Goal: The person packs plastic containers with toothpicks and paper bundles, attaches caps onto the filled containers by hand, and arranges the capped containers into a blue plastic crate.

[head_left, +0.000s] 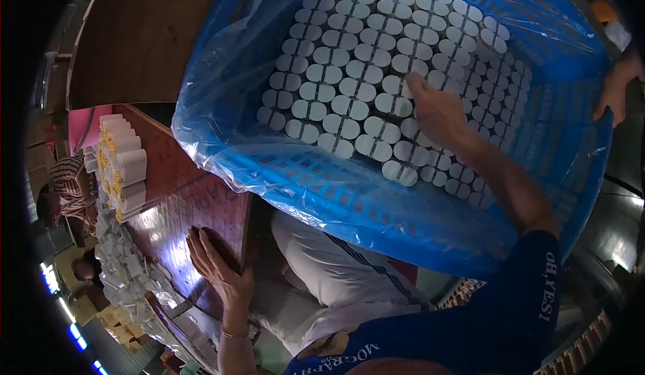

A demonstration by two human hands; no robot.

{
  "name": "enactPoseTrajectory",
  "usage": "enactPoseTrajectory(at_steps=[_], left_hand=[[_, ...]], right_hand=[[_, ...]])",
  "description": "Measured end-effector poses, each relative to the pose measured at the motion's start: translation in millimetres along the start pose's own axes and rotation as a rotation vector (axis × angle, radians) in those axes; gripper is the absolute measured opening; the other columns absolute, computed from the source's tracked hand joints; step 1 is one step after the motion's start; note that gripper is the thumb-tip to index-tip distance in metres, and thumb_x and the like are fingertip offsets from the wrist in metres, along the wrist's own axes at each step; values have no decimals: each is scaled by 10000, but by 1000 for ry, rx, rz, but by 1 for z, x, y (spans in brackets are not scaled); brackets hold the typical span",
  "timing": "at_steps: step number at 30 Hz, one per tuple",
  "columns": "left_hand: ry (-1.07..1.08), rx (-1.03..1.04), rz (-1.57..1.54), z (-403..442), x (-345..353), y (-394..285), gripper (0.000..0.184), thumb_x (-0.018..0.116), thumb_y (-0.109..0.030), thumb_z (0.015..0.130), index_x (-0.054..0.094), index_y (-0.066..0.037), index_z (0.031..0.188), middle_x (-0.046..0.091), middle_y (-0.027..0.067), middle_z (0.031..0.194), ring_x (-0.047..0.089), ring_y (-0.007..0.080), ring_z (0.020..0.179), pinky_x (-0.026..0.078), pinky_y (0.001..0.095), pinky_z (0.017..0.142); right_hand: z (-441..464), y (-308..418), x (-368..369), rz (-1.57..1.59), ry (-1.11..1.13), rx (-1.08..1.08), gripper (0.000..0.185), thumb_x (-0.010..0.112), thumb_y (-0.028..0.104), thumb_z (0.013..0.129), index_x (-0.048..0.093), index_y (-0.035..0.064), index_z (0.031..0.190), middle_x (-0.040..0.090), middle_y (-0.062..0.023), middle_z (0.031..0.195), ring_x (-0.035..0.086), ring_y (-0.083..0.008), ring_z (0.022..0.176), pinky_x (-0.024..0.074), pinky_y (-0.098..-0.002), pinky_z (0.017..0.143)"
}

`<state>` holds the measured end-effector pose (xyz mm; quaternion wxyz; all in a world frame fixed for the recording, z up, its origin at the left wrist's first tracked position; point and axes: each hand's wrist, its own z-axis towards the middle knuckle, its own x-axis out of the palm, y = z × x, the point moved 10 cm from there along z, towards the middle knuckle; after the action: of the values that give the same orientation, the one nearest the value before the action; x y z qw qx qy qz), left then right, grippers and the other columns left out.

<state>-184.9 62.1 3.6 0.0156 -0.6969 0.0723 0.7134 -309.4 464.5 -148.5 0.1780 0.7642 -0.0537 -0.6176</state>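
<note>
A large blue plastic crate (pixel 316 217), lined with clear plastic film (pixel 235 106), holds packed rows of white oval-ended pieces (pixel 349 106) with dark lines between their halves. Over these rows is my right hand (pixel 440 110), its index finger stretched out at the tops of the pieces and its other fingers curled; I see nothing held in it. My left hand (pixel 218 267) lies flat, fingers extended, near the edge of a reddish-brown tabletop (pixel 201 207). No object shows under its palm.
Another person's hand (pixel 613 96) is at the crate's right rim. White rolls with yellowish ends (pixel 124 160) stand stacked on the table's far side, beside a heap of loose whitish pieces (pixel 124 254). Brown cardboard (pixel 141 39) rises left of the crate. Other people sit farther left.
</note>
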Motion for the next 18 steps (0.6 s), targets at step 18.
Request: enactPoseTrajectory(at_steps=[18], left_hand=[[-2,-13,10,-2,1,3,983,753,-281,744,193,-17,1507,217,256,1537,212,456,1405,174,572,1140]], right_hand=[[46,-47,-26,-113,-110,112,465,566,-32,787,412,-24,1225,601,-217,1106,685,-389,789,537,-505,614]])
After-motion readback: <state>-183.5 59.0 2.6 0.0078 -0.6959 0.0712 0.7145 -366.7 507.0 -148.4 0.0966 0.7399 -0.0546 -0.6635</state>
